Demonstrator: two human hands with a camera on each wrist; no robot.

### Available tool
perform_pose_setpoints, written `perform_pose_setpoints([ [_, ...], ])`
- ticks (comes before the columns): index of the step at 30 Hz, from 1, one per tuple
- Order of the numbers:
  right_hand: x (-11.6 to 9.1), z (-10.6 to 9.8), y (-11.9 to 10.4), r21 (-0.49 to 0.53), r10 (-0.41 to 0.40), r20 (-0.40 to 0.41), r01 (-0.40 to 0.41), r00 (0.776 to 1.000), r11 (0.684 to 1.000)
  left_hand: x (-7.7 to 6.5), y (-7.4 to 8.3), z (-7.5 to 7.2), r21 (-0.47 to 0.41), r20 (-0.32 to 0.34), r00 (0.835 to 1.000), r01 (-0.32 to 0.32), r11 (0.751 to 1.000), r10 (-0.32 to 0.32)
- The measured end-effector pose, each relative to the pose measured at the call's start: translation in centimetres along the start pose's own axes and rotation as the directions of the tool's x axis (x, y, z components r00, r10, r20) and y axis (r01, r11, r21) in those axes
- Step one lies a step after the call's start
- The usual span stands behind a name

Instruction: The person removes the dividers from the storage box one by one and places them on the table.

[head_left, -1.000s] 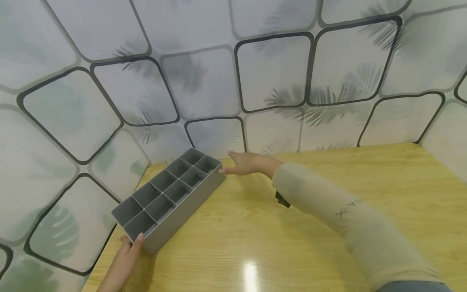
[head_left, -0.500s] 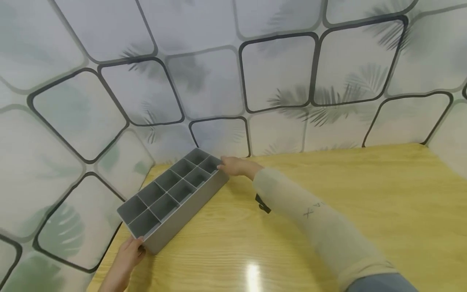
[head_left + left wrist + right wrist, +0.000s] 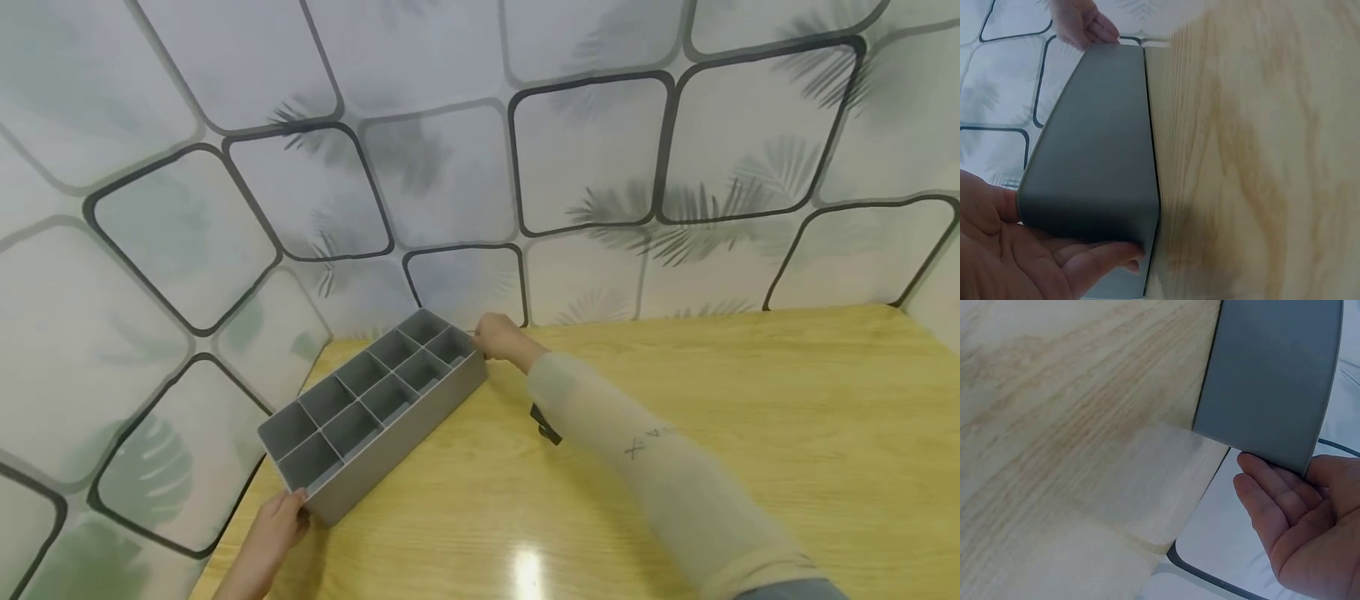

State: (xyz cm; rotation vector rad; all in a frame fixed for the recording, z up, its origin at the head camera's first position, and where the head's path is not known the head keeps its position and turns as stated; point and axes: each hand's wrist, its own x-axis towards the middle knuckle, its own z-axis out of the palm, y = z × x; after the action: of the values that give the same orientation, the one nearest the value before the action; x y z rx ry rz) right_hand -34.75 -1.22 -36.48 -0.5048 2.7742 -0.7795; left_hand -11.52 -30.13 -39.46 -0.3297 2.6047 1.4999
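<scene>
A grey divided storage box (image 3: 405,442) with several open square compartments in two rows lies diagonally on the table at the left. The compartments look bare inside. My left hand (image 3: 272,527) grips its near end, thumb over the rim; in the left wrist view, fingers (image 3: 1100,262) lie along the outer end wall. At the far end my right hand (image 3: 498,336) holds the box by its corner. The right wrist view has the thumb at the rim and fingers (image 3: 1272,494) against the outside of the end wall.
The yellow wood-grain table (image 3: 645,400) extends to the right of the box. Patterned wall covering (image 3: 450,183) rises directly behind and along the left side, close to the box's far end. A black wrist device (image 3: 546,425) hangs under the right sleeve.
My right hand has moved left from beside the box and taken hold of its far end. The left hand stays at the near end. The head view has shifted slightly.
</scene>
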Motion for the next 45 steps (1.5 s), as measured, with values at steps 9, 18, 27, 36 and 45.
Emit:
perform_pose_setpoints([
  [9,-0.9,-0.5,0.5,0.041,0.055,-0.041,-0.053,0.998,0.998,0.2,0.4,0.1,0.040,0.030,1.000,-0.001,0.999,0.000],
  [18,-1.1,-0.9,0.2,-0.042,0.038,-0.015,-0.038,0.999,0.998,0.7,0.6,-0.2,0.021,0.071,0.997,-0.013,1.000,0.012],
  [27,-1.9,-2.0,0.5,0.101,0.166,0.136,-0.180,0.977,0.978,1.2,0.9,-0.1,-0.014,0.107,0.994,-0.004,1.000,0.005],
  [36,-3.0,-2.2,0.5,-0.007,0.178,0.213,-0.181,0.961,0.983,1.2,0.4,0.0,-0.033,0.110,0.994,-0.004,0.999,0.008],
  [45,-3.3,-2.5,1.0,-0.043,0.209,0.223,-0.205,0.952,0.978,2.0,0.8,0.1,0.016,0.055,0.998,-0.005,1.000,0.004],
])
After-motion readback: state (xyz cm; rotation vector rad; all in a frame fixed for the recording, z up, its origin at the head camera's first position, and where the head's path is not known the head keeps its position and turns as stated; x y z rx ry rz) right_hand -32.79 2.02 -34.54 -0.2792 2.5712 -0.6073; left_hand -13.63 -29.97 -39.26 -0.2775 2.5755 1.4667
